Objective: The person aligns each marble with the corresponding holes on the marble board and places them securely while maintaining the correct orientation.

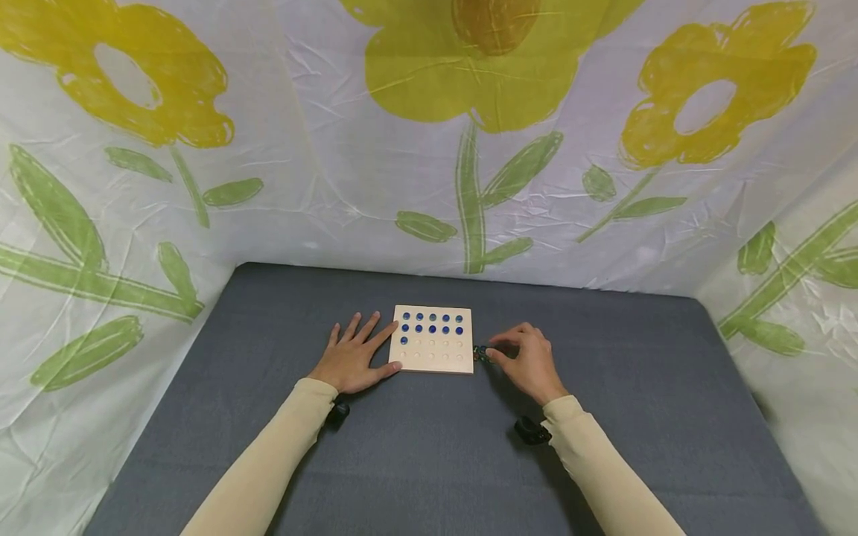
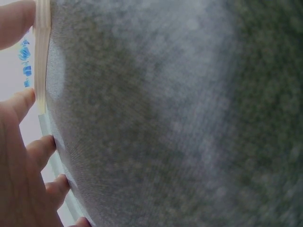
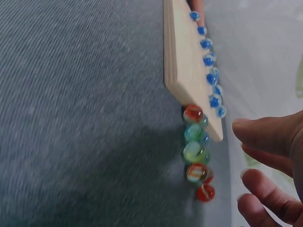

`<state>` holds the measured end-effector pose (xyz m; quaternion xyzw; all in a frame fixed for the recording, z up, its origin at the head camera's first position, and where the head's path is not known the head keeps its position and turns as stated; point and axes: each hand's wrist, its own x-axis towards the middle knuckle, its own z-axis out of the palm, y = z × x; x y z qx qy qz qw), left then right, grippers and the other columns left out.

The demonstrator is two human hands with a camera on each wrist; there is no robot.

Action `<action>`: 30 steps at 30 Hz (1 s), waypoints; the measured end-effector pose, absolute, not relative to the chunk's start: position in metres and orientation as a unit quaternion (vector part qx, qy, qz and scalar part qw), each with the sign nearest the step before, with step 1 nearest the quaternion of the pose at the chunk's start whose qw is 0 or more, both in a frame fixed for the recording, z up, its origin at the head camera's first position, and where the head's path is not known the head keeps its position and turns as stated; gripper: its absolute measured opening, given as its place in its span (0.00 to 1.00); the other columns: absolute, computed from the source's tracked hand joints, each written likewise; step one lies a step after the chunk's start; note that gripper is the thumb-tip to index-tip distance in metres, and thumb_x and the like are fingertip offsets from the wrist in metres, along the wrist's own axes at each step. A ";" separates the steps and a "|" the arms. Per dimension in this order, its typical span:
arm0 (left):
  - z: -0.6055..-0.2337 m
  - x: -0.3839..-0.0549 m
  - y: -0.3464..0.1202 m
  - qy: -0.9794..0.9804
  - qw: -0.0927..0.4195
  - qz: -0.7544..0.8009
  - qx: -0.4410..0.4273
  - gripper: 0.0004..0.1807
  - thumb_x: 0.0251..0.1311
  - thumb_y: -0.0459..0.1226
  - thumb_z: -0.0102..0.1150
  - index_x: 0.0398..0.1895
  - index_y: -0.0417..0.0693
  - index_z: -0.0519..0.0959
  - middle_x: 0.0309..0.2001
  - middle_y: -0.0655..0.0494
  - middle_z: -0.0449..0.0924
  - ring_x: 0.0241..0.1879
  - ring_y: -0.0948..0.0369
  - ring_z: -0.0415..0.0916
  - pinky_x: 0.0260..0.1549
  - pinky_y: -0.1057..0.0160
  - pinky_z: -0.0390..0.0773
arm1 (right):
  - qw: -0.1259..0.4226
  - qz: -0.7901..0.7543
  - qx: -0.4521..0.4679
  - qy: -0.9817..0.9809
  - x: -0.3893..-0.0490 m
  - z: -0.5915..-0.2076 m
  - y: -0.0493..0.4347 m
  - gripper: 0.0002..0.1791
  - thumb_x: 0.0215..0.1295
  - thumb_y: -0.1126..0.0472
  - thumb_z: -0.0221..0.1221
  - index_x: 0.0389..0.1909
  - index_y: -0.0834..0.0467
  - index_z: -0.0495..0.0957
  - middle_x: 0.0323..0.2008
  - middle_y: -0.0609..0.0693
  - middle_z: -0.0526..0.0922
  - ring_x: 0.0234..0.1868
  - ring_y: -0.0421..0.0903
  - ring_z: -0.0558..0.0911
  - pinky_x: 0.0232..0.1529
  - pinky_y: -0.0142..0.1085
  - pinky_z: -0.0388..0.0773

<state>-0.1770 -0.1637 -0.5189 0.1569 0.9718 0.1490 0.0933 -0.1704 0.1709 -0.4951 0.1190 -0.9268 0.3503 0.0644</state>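
A pale wooden board [image 1: 437, 362] with rows of shallow hollows lies flat. Blue marbles [image 1: 433, 329] fill its two far rows, and one more sits at the left of the third row. Fingers spread, my left hand [image 1: 348, 363] rests at the board's left side, thumb and index finger touching its edge. Several red, green and clear marbles [image 3: 196, 152] lie bunched on the cloth against the board's right edge. Over them hovers my right hand [image 1: 529, 361], thumb and fingers loosely bent; the right wrist view shows these apart from the marbles, with nothing visible between them.
A dark grey cloth [image 1: 415, 461] covers the table. White sheeting [image 1: 308, 149] printed with yellow flowers hangs behind it and at both sides. Each wrist carries a small black camera [image 1: 532, 430].
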 end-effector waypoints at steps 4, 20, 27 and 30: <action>-0.521 -0.178 -0.164 0.971 0.094 0.153 0.155 0.46 0.67 0.69 0.47 0.82 0.62 0.53 0.81 0.48 0.45 0.79 0.41 0.36 0.72 0.31 0.36 | 0.061 0.346 0.122 -0.928 -0.169 -0.498 0.177 0.09 0.58 0.61 0.74 0.39 0.58 0.90 0.38 0.54 0.79 0.41 0.55 0.75 0.52 0.59 0.65; -0.522 -0.179 -0.164 0.971 0.098 0.148 0.157 0.46 0.67 0.68 0.48 0.82 0.61 0.53 0.81 0.47 0.45 0.79 0.39 0.37 0.71 0.30 0.37 | 0.036 0.341 0.132 -0.930 -0.170 -0.511 0.195 0.11 0.56 0.60 0.75 0.40 0.58 0.90 0.39 0.55 0.78 0.41 0.54 0.73 0.56 0.64 0.61; -0.521 -0.178 -0.164 0.972 0.090 0.152 0.158 0.46 0.67 0.67 0.49 0.82 0.59 0.55 0.81 0.45 0.46 0.79 0.38 0.38 0.71 0.30 0.38 | 0.035 0.329 0.138 -0.934 -0.172 -0.514 0.196 0.12 0.56 0.59 0.76 0.41 0.57 0.90 0.39 0.53 0.79 0.42 0.53 0.74 0.49 0.57 0.61; -0.518 -0.177 -0.163 0.972 0.089 0.152 0.158 0.45 0.67 0.66 0.50 0.82 0.58 0.55 0.81 0.45 0.47 0.79 0.38 0.38 0.71 0.29 0.39 | 0.034 0.321 0.138 -0.936 -0.174 -0.515 0.196 0.12 0.56 0.59 0.76 0.41 0.56 0.90 0.38 0.52 0.79 0.41 0.53 0.73 0.46 0.54 0.60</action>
